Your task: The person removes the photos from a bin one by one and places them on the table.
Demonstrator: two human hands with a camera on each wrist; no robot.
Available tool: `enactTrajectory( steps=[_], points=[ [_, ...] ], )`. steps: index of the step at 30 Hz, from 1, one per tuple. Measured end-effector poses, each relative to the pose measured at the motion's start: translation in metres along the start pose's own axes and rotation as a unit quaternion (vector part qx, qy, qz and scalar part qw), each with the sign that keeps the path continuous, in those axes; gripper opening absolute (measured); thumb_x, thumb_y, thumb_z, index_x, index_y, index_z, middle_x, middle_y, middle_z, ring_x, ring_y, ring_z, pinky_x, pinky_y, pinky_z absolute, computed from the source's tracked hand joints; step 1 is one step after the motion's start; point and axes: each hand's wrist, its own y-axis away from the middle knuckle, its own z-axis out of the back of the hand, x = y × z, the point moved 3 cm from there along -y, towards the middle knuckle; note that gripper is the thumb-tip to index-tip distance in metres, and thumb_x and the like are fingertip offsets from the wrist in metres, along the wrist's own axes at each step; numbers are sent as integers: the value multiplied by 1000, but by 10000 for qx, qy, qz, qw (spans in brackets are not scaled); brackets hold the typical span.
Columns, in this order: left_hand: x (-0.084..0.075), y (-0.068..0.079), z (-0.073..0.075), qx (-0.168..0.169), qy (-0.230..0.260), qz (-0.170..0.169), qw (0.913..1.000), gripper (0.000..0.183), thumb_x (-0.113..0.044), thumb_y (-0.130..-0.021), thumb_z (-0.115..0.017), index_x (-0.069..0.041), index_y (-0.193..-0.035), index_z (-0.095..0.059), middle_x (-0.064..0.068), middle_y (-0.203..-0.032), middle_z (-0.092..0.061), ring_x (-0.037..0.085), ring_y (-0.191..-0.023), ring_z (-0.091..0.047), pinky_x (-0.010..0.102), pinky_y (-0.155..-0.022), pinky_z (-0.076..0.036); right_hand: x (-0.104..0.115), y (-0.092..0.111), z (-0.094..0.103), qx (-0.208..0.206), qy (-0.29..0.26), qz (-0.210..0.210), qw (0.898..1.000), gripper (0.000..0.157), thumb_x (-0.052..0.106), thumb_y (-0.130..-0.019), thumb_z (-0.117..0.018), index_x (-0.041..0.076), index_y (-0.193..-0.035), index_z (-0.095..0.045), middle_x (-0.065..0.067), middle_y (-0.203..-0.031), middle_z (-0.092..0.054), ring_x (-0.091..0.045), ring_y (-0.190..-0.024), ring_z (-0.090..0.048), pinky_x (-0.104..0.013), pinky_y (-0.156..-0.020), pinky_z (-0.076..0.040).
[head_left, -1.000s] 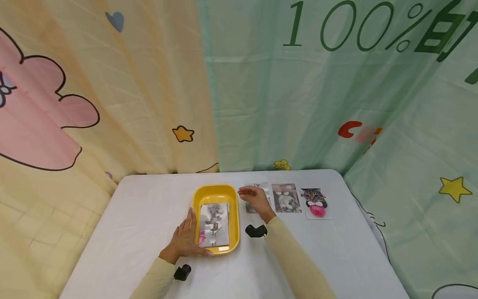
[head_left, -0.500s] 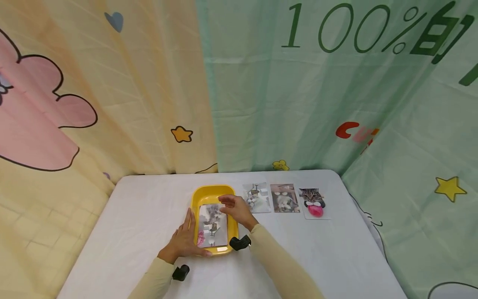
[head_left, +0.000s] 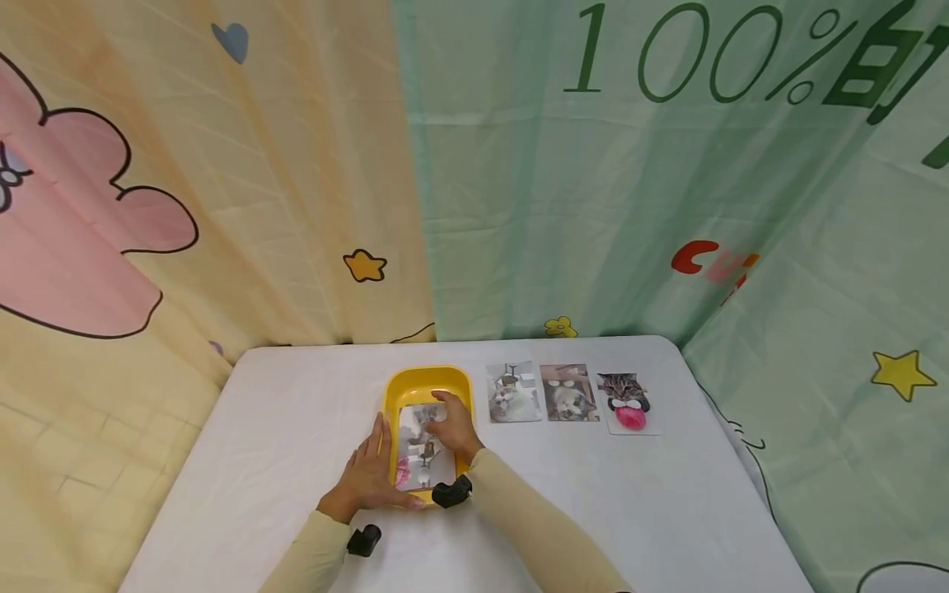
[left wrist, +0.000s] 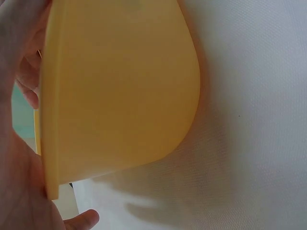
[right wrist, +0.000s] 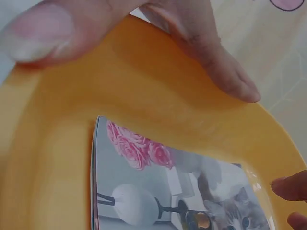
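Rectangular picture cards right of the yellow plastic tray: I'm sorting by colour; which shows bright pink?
The rightmost white tabby-cat card has a bright pink patch; the left greyish card and middle brownish card show none.

- Head view: bright, soft, even light; white table (head_left: 593,502) pale, detail on the loose cards (head_left: 569,394) coarse.
- Folds of the curtains (head_left: 511,214): gentle bands of shading.
- Left wrist view: dimmer, slightly hazy; left hand (left wrist: 21,191) shaded, soft-edged.
- Wall of the yellow tray (left wrist: 120,86): smooth, warm-toned; orange tint along its base, diffuse grey shadows on the white surface below.
- Right wrist view: nearest thumb (right wrist: 48,33) out of focus, nail shiny; picture card (right wrist: 158,191) sharper; small white highlights just beside it.
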Motion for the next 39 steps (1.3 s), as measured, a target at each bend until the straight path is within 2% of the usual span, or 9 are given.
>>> enactTrajectory(
  steps=[3,7,10,13,18,22,26,32,39],
  points=[
    [0,-1,1,-28,3,-12,10000,155,-67,-47,-85,7,-150,4,19,-160,10,48,-137,-21,61,-111,-18,-3,-5,-4,-116,503,272,9983,52,0,-83,-71,-1,-132,-53,-19,-135,-51,-35,-120,-51,-47,-103,-41],
    [1,-1,0,-31,14,-50,10000,155,-66,-47,-85,7,-150,4,19,-160,11,48,-137,-22,61,-111,-18,-7,-9,-9,-135,1545,542,9864,53,3,-79,-75,-1,-128,-57,-16,-130,-57,-36,-125,-49,-45,-103,-42],
    [1,-1,1,-38,57,-85,9999,155,-65,-47,-86,7,-150,3,19,-159,11,49,-136,-22,62,-111,-19,-7,-9,-10,79,2105,477,9764,53,5,-75,-78,2,-125,-61,-13,-122,-62,-35,-116,-55,-43,-97,-46],
    [0,1,1,-49,107,-124,9999,154,-65,-47,-86,8,-150,2,19,-159,11,50,-136,-22,63,-110,-18,-5,-6,-10,470,2453,380,9676,50,8,-75,-78,5,-122,-64,-11,-117,-63,-31,-106,-59,-42,-95,-46],
    [0,1,1,-10,119,-140,9998,153,-66,-48,-86,9,-150,2,19,-159,13,50,-136,-21,63,-110,-18,2,-1,-9,954,3052,558,9459,47,14,-78,-77,7,-123,-65,-9,-121,-65,-31,-118,-56,-42,-102,-42],
    [1,0,1,47,84,-113,9999,153,-67,-49,-85,8,-150,2,19,-159,14,50,-136,-21,63,-110,-18,8,2,-7,1131,3256,736,9358,48,16,-80,-77,6,-125,-63,-9,-128,-63,-31,-127,-50,-40,-105,-41],
    [2,1,2,19,50,-155,9999,152,-67,-49,-85,9,-150,0,20,-159,13,51,-136,-22,64,-109,-20,11,5,-6,1253,3225,718,9355,49,17,-81,-76,5,-127,-62,-10,-134,-58,-32,-133,-44,-41,-109,-36],
    [2,2,3,45,48,-152,9999,152,-66,-49,-85,9,-150,1,21,-159,12,51,-136,-22,64,-109,-20,9,7,-7,1369,3092,620,9390,47,18,-83,-75,5,-126,-62,-7,-128,-63,-29,-131,-47,-40,-109,-35],
    [1,0,1,102,90,-72,9999,152,-66,-50,-85,7,-150,3,20,-159,14,50,-136,-22,63,-110,-19,6,3,-4,975,3064,902,9426,44,20,-84,-74,5,-124,-64,-8,-123,-65,-30,-125,-52,-42,-106,-38]
  ],
)
